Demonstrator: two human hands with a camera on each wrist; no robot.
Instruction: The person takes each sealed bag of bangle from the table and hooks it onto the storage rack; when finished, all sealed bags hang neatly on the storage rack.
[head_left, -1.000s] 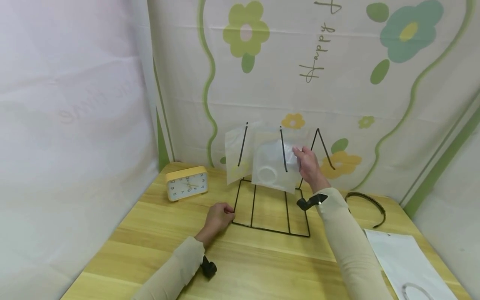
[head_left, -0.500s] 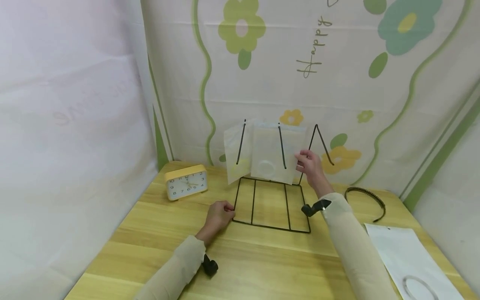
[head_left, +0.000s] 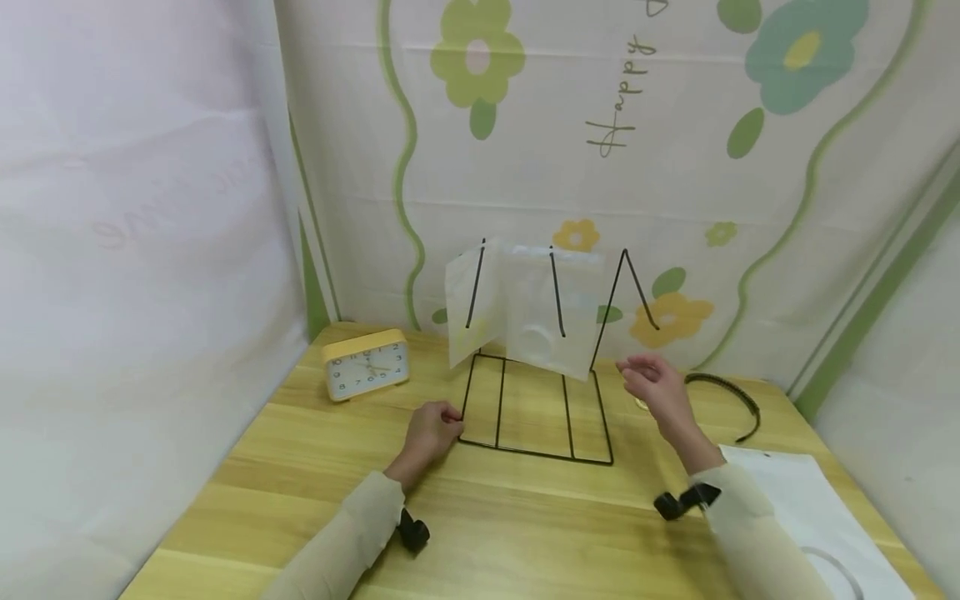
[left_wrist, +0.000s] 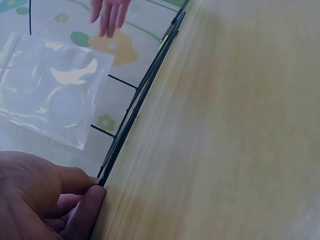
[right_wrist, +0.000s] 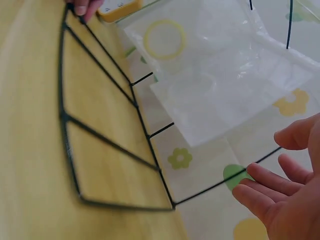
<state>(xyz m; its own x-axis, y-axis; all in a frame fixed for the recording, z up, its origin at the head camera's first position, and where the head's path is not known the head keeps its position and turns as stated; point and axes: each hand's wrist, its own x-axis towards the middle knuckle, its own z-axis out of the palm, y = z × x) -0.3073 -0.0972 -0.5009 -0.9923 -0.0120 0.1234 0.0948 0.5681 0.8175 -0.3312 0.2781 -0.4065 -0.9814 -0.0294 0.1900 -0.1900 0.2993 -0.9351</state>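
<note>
The left hand (head_left: pixel 429 432) rests on the wooden table (head_left: pixel 517 525) at the front-left corner of the black wire rack (head_left: pixel 536 408); its fingers are curled and the thumb and fingertips pinch the base wire at that corner. The right hand (head_left: pixel 656 387) hovers just right of the rack base, clear of it, with fingers relaxed, slightly spread and holding nothing. Two clear plastic bags (head_left: pixel 536 312) hang on the rack's upright prongs, above the base. A yellow clock (head_left: pixel 366 365) stands left of the rack. A black headband (head_left: pixel 731 398) lies right of the rack, with a white sheet (head_left: pixel 802 508) nearer.
</note>
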